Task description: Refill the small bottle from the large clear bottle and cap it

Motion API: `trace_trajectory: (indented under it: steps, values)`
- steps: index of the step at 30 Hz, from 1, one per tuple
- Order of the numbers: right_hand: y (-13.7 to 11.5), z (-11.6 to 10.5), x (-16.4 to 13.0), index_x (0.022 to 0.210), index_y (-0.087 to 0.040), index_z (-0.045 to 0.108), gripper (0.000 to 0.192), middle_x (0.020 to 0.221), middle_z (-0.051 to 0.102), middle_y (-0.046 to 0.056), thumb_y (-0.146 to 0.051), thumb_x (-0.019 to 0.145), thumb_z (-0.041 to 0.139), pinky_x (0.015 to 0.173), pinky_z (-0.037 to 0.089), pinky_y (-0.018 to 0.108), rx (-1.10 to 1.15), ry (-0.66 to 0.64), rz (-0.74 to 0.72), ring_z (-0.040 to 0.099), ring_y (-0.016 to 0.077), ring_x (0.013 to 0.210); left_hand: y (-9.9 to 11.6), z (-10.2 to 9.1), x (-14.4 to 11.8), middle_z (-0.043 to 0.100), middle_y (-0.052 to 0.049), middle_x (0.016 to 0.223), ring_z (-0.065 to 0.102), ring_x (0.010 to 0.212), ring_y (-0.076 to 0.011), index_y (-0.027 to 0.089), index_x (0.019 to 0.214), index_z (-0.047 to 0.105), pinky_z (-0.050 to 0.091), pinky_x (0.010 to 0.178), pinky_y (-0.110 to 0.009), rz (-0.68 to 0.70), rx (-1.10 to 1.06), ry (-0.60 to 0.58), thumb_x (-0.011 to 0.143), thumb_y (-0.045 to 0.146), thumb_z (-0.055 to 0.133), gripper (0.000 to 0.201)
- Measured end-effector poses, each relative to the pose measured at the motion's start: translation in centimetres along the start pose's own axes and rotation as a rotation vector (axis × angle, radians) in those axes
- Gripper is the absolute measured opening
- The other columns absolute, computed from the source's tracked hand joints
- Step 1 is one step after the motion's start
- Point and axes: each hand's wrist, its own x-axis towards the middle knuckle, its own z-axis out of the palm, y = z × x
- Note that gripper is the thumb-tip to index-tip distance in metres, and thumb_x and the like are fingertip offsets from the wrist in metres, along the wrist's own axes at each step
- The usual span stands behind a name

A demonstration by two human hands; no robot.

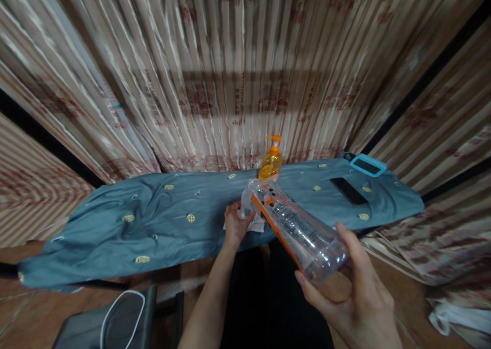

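- Gripping the base of a clear bottle (299, 229), closest to the camera, with the right hand (362, 295); pressing thumb and fingers, set well apart, against opposite sides.
- Showing, low and to the left of the left hand (237, 224), a white cable (132, 291) looping over a dark seat (82, 321).
- Spreading out left of the left hand, and beyond both hands, in teal patterned cloth (115, 211).
- Pinching a clear end piece (246, 203) at the bottle's mouth end between left thumb and fingers, apparently; not showing clearly whether cap or cup.
- Lying at the left hand's thumb side, partly covered, as white tissue or cloth (258, 225).
- Standing upright beyond the left hand and to its right, as an orange pump bottle (271, 162).
- Spanning the gap between the hands with the clear bottle; risking, by judgement, a dropped base from a slackening right grip, a slipping mouth end from a loose left pinch, or a toppled pump bottle from a forward push.
- Pointing the mouth forward and leftward, past the left hand; running the long axis diagonally back to the right palm, seemingly slanting.
- Resting beyond the right hand, as a dark phone (349, 191); sitting farther off, as a blue-framed device (368, 165).
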Motion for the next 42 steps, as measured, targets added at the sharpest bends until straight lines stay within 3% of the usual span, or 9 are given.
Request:
trace_trajectory:
  steps: [23, 30, 42]
  values:
    - [0.09, 0.12, 0.22, 0.139, -0.006, 0.041, 0.079, 0.124, 0.061, 0.018, -0.046, 0.077, 0.067, 0.082, 0.059, 0.034, -0.034, 0.012, -0.023, 0.068, 0.0264, 0.102, 0.08, 0.13, 0.01, 0.067, -0.005, 0.086, 0.063, 0.086, -0.0217, 0.018, 0.091, 0.065, 0.048, 0.079, -0.035, -0.027, -0.022, -0.004, 0.063, 0.031, 0.078, 0.034]
    - [0.09, 0.12, 0.27, 0.142, -0.009, 0.038, 0.080, 0.124, 0.061, 0.017, -0.047, 0.077, 0.067, 0.083, 0.059, 0.035, -0.031, 0.008, -0.023, 0.066, 0.0269, 0.104, 0.07, 0.18, -0.16, 0.070, -0.004, 0.090, 0.066, 0.084, -0.0197, 0.019, 0.099, 0.062, 0.050, 0.076, -0.032, -0.064, -0.115, -0.065, 0.067, 0.029, 0.075, 0.036]
    - [0.05, -0.18, 0.13, 0.140, -0.006, 0.039, 0.080, 0.125, 0.061, 0.018, -0.048, 0.077, 0.067, 0.085, 0.058, 0.034, -0.026, 0.003, -0.025, 0.066, 0.0266, 0.106, -0.71, 0.69, -0.27, 0.069, -0.003, 0.091, 0.065, 0.082, -0.0163, 0.020, 0.097, 0.060, 0.050, 0.074, -0.027, -0.042, -0.175, -0.072, 0.068, 0.029, 0.075, 0.034]
